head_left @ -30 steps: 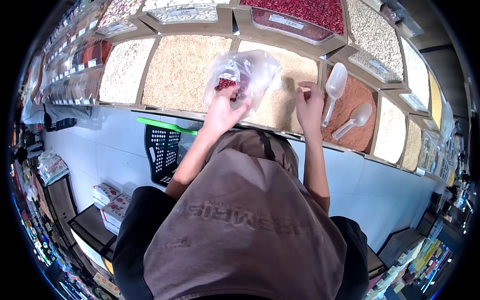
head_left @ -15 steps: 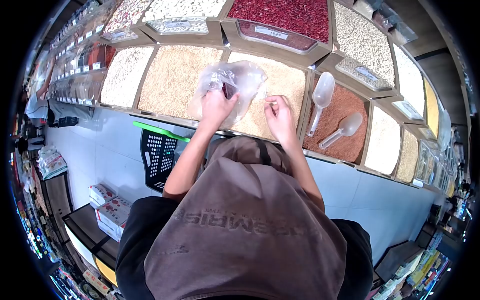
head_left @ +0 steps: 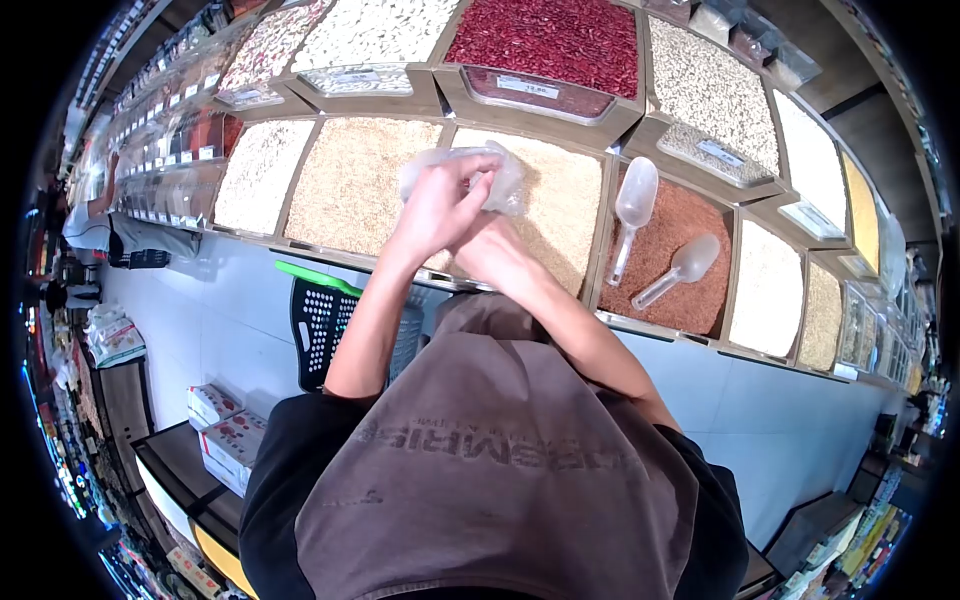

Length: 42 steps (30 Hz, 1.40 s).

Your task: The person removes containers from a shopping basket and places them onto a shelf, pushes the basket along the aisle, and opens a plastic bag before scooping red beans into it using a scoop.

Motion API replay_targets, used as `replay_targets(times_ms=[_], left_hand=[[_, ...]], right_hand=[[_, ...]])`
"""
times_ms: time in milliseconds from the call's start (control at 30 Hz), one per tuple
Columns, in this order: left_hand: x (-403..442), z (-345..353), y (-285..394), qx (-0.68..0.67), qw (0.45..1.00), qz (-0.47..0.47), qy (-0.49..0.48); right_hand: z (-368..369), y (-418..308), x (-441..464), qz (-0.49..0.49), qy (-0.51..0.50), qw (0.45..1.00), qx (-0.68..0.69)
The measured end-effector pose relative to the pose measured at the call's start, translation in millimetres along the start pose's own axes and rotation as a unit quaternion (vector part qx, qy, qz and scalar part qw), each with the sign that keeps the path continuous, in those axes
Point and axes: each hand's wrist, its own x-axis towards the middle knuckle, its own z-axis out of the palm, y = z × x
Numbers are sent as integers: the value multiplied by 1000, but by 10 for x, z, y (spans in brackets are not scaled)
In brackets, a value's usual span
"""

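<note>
A clear plastic bag (head_left: pixel 512 180) is bunched up over the grain bins at the middle of the display. My left hand (head_left: pixel 440 205) is closed on the bag, its thumb and fingers curled together at the top. Just below and partly behind it is my right hand (head_left: pixel 492 245), crossed in close against the left wrist. Its fingers are hidden, so I cannot see what they hold. Beneath both hands lie a bin of pale beige grain (head_left: pixel 560 195) and a bin of tan grain (head_left: pixel 350 180).
Two clear plastic scoops, one upright (head_left: pixel 637 195) and one slanted (head_left: pixel 692 262), lie on reddish-brown grain (head_left: pixel 665 225). Dark red beans (head_left: pixel 545 45) and white beans (head_left: pixel 375 30) fill the back row. A black basket (head_left: pixel 322 325) with a green handle stands below the bins, left of me.
My right hand has moved left, from beside the bag to under my left hand. The bag is gathered smaller, and the dark thing seen by my left hand is now hidden.
</note>
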Motion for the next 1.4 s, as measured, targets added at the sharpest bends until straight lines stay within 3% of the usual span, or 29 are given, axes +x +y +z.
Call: replay_targets(times_ms=[33, 67, 100, 133, 200, 233, 367, 467, 567, 633, 733, 800, 867, 900, 933, 1000, 1233, 1400], left_hand=[[-20, -37, -48, 64, 995, 64, 39], [-36, -79, -111, 126, 981, 125, 77], [-57, -151, -172, 168, 976, 105, 87], [-102, -137, -214, 167, 977, 98, 89], [-255, -117, -247, 381, 876, 92, 283], [-309, -107, -321, 397, 877, 44, 268], [-402, -159, -826, 288, 914, -33, 284], [-277, -325, -745, 209, 921, -80, 317], [1, -528, -696, 200, 908, -51, 366], [179, -692, -554, 189, 903, -52, 381], [405, -914, -306, 248, 880, -20, 405], [543, -1054, -159, 246, 883, 32, 397], [701, -1217, -150, 222, 890, 49, 394], [754, -1319, -69, 250, 900, 18, 358], [815, -1408, -24, 276, 906, -13, 320], [897, -1575, -38, 243, 915, -6, 321], [937, -1799, -29, 112, 951, 20, 287], [965, -1883, 57, 137, 944, 33, 299]], right_hand=[[-46, 20, 3, -2, 0, 1000, 1], [-100, 49, -3, 83, 15, 996, 23], [-189, 46, -19, 167, 28, 985, 45], [-230, 68, -46, 165, 21, 985, 46], [-268, 117, -91, 157, 49, 986, 31], [-241, 159, -83, 150, 72, 985, 41], [-270, 157, -52, 149, 85, 982, 73], [-252, 188, -28, 115, 69, 985, 109], [-357, 153, 39, 117, 52, 985, 113], [-399, 195, 155, 4, 163, 984, 73], [-823, 61, 314, 0, 117, 988, 99], [-1075, 34, 442, -12, 121, 989, 81], [-1297, 48, 527, 46, 63, 995, 61], [-1347, 104, 540, -2, 130, 991, 14], [-1432, 112, 539, -5, 131, 991, 12], [-1671, 86, 524, -9, 138, 990, -42], [-2035, 89, 486, -20, 221, 975, -8], [-2130, 60, 483, -50, 265, 963, -3]])
